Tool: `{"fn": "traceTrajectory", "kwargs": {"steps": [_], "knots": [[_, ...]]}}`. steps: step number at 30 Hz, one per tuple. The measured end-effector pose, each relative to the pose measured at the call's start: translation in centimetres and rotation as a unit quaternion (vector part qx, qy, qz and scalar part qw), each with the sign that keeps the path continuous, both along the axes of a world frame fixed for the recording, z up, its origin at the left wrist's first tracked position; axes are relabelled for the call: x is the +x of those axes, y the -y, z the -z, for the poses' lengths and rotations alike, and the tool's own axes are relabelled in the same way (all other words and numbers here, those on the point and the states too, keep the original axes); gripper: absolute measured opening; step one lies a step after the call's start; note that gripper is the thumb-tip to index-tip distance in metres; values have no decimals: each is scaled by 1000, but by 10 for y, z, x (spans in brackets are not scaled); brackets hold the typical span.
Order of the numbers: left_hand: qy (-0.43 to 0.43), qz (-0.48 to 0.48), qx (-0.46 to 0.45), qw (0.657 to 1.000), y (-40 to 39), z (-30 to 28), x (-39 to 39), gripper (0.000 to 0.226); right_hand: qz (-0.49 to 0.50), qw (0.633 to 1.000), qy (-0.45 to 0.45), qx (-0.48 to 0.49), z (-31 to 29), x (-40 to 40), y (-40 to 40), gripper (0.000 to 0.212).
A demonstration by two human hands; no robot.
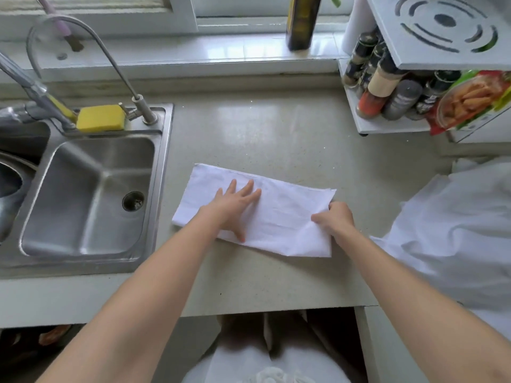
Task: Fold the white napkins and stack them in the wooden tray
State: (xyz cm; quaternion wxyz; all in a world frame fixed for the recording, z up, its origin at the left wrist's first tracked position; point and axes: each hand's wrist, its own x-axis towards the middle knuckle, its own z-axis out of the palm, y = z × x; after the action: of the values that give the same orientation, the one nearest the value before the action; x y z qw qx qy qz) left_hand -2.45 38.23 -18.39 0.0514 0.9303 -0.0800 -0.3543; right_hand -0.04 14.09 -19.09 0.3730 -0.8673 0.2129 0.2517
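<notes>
A white napkin [282, 217], folded into a long rectangle, lies on the beige countertop [276, 134] in front of me. My left hand [235, 208] presses flat on its left half with fingers spread. My right hand [336, 218] pinches the napkin's right edge, fingers curled round the cloth. More white cloth [456, 230] lies heaped at the right. No wooden tray shows in view.
A steel sink [88, 194] with a tap and a yellow sponge [101, 117] sits to the left. A white rack [387, 125] of spice jars stands back right. A dark bottle [302, 23] stands on the window sill. The counter's front edge runs just below the napkin.
</notes>
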Motion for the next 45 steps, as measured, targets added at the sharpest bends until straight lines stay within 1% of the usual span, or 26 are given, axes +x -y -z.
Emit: {"fn": "traceTrajectory", "kwargs": {"steps": [3, 5, 7, 8, 10, 11, 12, 13, 14, 16, 18, 19, 21, 23, 25, 28, 30, 32, 33, 35, 36, 37, 40, 42, 44, 45], "knots": [[0, 105, 30, 994, 16, -2, 18, 131, 25, 999, -24, 28, -6, -19, 17, 16], [33, 197, 61, 978, 31, -4, 26, 129, 40, 998, -28, 48, -13, -30, 26, 12], [67, 253, 45, 964, 48, -1, 28, 117, 73, 993, -26, 94, -21, -38, 30, 15], [65, 234, 4, 970, 56, -1, 24, 106, 102, 985, -30, 133, -24, -41, 30, 17], [13, 74, -152, 986, 64, -7, 10, 81, 159, 966, -40, 201, -30, -42, 29, 18], [-30, -35, -256, 966, 66, -12, 0, 72, 177, 958, -43, 220, -32, -40, 28, 18], [-67, -128, -350, 925, 67, -18, -11, 68, 192, 952, -43, 235, -34, -39, 25, 19], [-81, -176, -412, 890, 68, -25, -22, 71, 205, 946, -41, 247, -36, -36, 22, 16], [-77, -179, -435, 879, 69, -33, -35, 81, 215, 941, -38, 258, -40, -33, 17, 13], [-27, -119, -397, 910, 74, -36, -56, 100, 229, 932, -35, 280, -45, -28, 6, 19], [70, -92, -337, 934, 78, -22, -66, 93, 235, 923, -41, 302, -49, -23, -6, 20], [120, -114, -328, 930, 79, -15, -67, 80, 232, 920, -44, 313, -50, -22, -12, 17], [202, -186, -358, 892, 79, -9, -69, 51, 218, 917, -43, 332, -52, -20, -25, 13], [231, -267, -401, 845, 71, -13, -70, 37, 192, 917, -35, 348, -54, -18, -37, 7], [234, -317, -419, 818, 58, -19, -72, 37, 144, 929, -5, 340, -57, -14, -48, 8], [251, -369, -406, 798, 33, -17, -72, 27, 59, 955, 57, 285, -60, -2, -65, 7], [249, -433, -388, 775, 15, -8, -67, 33, 4, 968, 76, 239, -56, 9, -80, 9], [238, -468, -370, 767, -1, 1, -59, 32, -71, 979, 131, 141, -49, 20, -96, 12], [229, -477, -365, 766, -6, 5, -55, 29, -116, 973, 187, 73, -45, 25, -103, 15], [210, -492, -372, 759, -14, 11, -47, 25, -225, 922, 312, -30, -41, 35, -117, 29], [205, -497, -380, 753, -16, 13, -44, 22, -297, 887, 349, -52, -38, 41, -123, 37], [205, -499, -386, 749, -20, 16, -42, 20, -377, 855, 350, -69, -35, 48, -130, 45], [197, -504, -391, 745, -30, 20, -35, 18, -578, 768, 245, -130, -23, 71, -147, 52], [187, -515, -387, 741, -35, 22, -33, 19, -641, 726, 204, -147, -14, 81, -156, 39], [174, -533, -383, 735, -38, 25, -31, 23, -656, 716, 186, -146, -11, 88, -164, 11], [167, -546, -376, 730, -39, 25, -31, 27, -655, 720, 179, -142, -9, 89, -166, 18]]}}
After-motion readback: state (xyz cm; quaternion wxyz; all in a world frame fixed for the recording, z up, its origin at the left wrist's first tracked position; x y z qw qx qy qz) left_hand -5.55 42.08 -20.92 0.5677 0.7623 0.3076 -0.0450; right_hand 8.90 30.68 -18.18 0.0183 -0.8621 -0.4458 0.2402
